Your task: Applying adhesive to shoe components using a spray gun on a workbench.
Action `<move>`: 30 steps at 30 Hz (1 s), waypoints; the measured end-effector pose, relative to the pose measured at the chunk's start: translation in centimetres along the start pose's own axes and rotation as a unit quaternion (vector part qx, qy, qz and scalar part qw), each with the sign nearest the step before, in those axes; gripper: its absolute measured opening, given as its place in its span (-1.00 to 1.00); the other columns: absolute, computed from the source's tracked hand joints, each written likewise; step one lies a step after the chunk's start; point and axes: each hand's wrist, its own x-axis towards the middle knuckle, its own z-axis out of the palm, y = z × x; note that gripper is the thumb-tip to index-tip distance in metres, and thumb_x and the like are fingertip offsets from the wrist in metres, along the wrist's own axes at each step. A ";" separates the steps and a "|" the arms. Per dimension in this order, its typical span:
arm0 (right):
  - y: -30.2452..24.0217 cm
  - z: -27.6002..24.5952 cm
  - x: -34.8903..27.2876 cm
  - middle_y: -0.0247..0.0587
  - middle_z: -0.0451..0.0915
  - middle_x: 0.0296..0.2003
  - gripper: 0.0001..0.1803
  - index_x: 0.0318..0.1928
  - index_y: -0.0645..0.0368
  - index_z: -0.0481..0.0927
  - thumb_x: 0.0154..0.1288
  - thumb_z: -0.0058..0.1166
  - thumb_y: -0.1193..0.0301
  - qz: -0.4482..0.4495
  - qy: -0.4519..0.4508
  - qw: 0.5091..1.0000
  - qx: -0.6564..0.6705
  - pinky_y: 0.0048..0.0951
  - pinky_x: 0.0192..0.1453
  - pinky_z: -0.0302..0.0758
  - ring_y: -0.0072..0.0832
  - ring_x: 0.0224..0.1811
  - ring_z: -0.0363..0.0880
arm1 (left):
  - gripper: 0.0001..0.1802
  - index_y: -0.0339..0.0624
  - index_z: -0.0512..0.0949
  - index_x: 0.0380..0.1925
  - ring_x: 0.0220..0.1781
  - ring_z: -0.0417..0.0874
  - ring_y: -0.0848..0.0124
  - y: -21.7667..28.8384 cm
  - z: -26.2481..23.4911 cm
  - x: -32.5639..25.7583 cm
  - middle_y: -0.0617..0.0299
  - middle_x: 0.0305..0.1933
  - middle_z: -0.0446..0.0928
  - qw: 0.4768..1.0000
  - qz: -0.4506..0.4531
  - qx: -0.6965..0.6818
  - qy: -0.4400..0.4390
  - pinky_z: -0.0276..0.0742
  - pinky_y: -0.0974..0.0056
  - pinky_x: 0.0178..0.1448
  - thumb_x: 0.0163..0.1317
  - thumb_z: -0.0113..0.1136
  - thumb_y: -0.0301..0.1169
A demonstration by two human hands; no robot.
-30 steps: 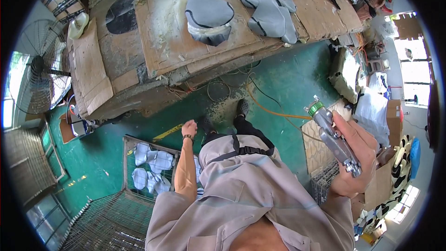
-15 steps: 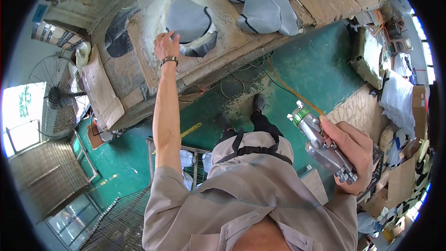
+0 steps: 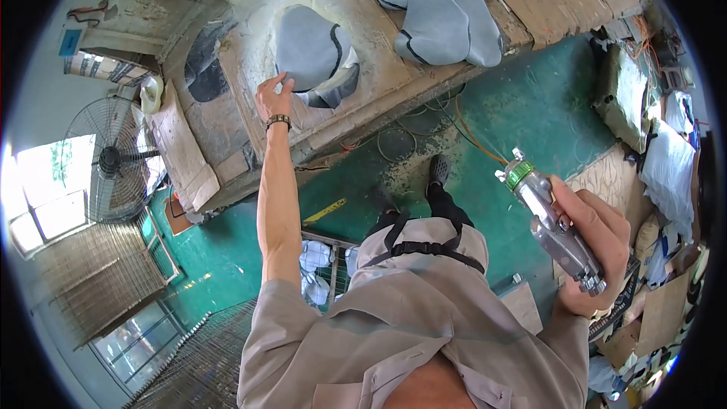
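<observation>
In my right hand (image 3: 594,246) is a metal spray gun (image 3: 556,227) with a green ring behind its nozzle, raised off to my right, pointing up and left. My left hand (image 3: 273,98), wearing a bracelet, reaches out to the bench. Its thumb and index finger meet the lower left edge of a grey fabric piece (image 3: 307,45) with black edging; the other fingers are partly hidden. That piece lies over a pale, dark-rimmed shape (image 3: 337,87) on a board crusted with whitish residue.
Several similar grey pieces (image 3: 435,26) overlap at the bench's far right. A dark flat piece (image 3: 208,64) lies left of the board. A large fan (image 3: 110,159) stands at left. An orange hose (image 3: 477,140) trails over the green floor. A wire rack (image 3: 333,265) is beside my waist.
My left hand has come slightly nearer me, and the grey piece's lower edge has shifted the same way. The spray gun stays in my right hand. The whole view has shifted a little.
</observation>
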 end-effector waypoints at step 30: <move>-8.4 3.2 1.1 -0.08 0.65 -0.42 -0.47 0.05 0.31 0.77 0.13 0.21 0.23 0.017 -0.071 0.996 -0.058 -0.36 -0.16 0.47 -0.30 -0.39 0.64 | -0.72 -0.38 0.69 0.04 0.03 0.70 0.46 -7.9 -2.9 -29.4 0.19 0.06 0.72 0.803 -0.327 -0.483 0.124 0.59 0.41 0.11 0.33 0.32 -0.59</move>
